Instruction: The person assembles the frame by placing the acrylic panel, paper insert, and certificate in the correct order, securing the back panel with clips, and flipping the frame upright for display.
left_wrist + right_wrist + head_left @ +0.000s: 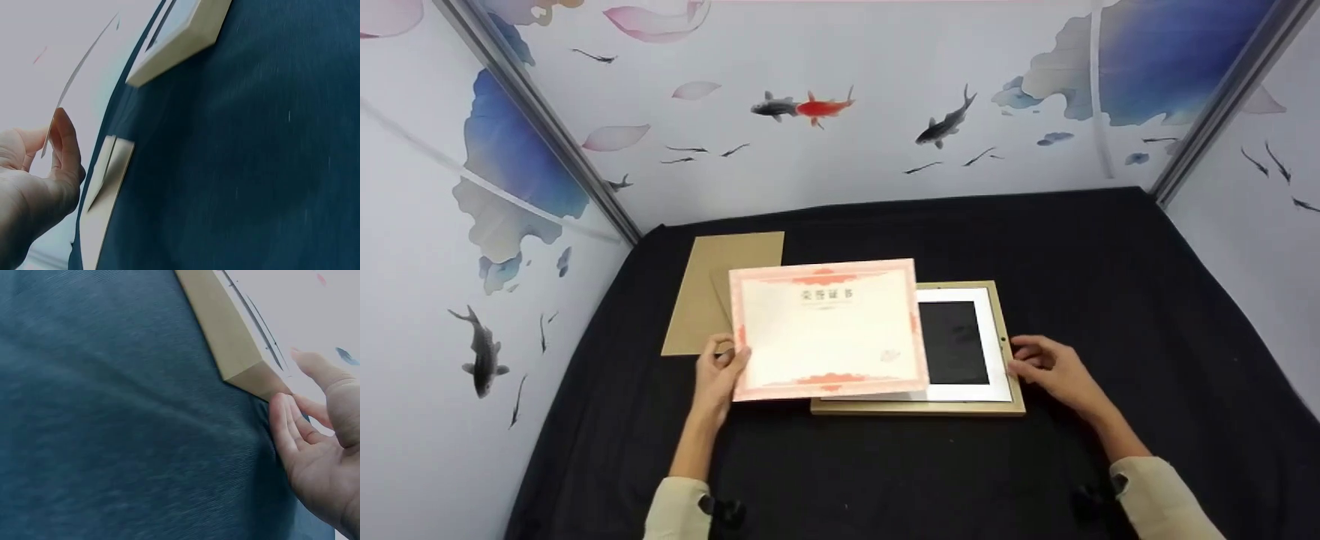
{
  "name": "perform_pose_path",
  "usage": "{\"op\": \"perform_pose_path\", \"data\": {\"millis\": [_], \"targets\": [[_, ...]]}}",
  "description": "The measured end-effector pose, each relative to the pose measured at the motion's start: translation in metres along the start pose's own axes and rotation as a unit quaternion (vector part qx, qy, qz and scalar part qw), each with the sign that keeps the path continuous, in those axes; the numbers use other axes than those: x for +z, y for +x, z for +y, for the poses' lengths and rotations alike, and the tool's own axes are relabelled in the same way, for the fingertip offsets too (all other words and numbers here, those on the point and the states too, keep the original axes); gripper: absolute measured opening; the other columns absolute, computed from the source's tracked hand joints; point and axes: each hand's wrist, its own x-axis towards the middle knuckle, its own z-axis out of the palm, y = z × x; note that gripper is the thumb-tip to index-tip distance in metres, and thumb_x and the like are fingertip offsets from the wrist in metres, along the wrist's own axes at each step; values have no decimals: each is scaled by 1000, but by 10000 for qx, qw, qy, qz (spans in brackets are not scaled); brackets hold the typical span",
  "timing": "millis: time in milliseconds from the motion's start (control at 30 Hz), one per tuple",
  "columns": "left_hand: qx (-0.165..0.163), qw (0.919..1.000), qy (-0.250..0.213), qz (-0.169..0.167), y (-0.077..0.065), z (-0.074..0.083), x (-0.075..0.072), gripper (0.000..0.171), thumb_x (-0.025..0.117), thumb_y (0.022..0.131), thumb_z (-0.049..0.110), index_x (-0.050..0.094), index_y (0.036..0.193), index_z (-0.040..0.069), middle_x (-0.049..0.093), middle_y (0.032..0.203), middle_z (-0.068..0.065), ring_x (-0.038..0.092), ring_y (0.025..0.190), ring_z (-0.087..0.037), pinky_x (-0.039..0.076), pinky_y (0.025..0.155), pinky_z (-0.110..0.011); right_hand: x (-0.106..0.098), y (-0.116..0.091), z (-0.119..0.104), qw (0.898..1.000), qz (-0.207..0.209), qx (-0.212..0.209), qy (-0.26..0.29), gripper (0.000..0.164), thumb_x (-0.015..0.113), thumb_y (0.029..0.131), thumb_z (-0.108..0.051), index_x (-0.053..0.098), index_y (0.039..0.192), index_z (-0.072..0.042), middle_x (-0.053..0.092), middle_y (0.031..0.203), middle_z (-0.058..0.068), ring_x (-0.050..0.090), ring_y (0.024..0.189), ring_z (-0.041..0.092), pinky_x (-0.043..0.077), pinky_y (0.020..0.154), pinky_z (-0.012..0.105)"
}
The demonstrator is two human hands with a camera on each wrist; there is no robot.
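While my left hand (717,375) pinches the paper (829,330) by its left edge, my right hand (1056,373) only touches the right side of the frame (919,408), fingers loose and thumb held apart. The paper hangs over the left part of the frame, and I think I am at the step of fitting the two together. Next, I guess, I need to line up the corners and lay the paper down gently, so it won't crease. It is thin and bends a little, cream with a pink and red edge. The frame is a thick, gold-brown rectangle, with a white border (960,392) around a dark, shiny middle (956,341). Farther back on the left, a brown board (739,251) with a flap (101,169) lies on black cloth (922,480).
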Motion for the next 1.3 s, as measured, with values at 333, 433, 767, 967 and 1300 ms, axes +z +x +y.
{"op": "perform_pose_path", "data": {"millis": [333,433,767,967,1300], "targets": [[114,9989,-235,-378,6,-17,52,26,65,94,-10,48,113,-5,48,78,-3,47,70,-12,40,60,-21,3,31,-29,9971,4,116,759,51,67,101,-25,55,135,10,61,116,29,66,98,36,58,79,35],[120,9982,-324,-498,5,-23,66,27,66,94,-9,47,114,-7,50,85,-7,51,75,-14,43,62,-22,12,42,-39,9955,5,178,934,50,67,101,-28,57,132,9,61,118,28,66,99,35,58,80,38],[173,9965,-196,-797,2,-33,88,28,67,95,-5,49,117,-7,45,91,-10,49,76,-15,40,61,-22,25,56,-48,9952,487,-135,833,23,67,100,-13,68,103,9,62,86,23,56,70,27,50,59,30],[-56,9961,-27,-875,2,-32,88,30,69,94,-4,52,118,-5,54,90,-10,56,83,-18,45,67,-25,22,50,-59,9941,598,-525,736,15,63,99,0,67,101,14,60,81,28,54,67,26,48,57,28],[-214,9940,448,-980,3,-26,84,40,73,93,1,54,128,-4,66,105,-18,66,86,-24,57,72,-36,12,49,-54,9913,753,-704,818,15,63,99,2,67,104,15,63,86,24,56,73,15,52,63,24]]}}
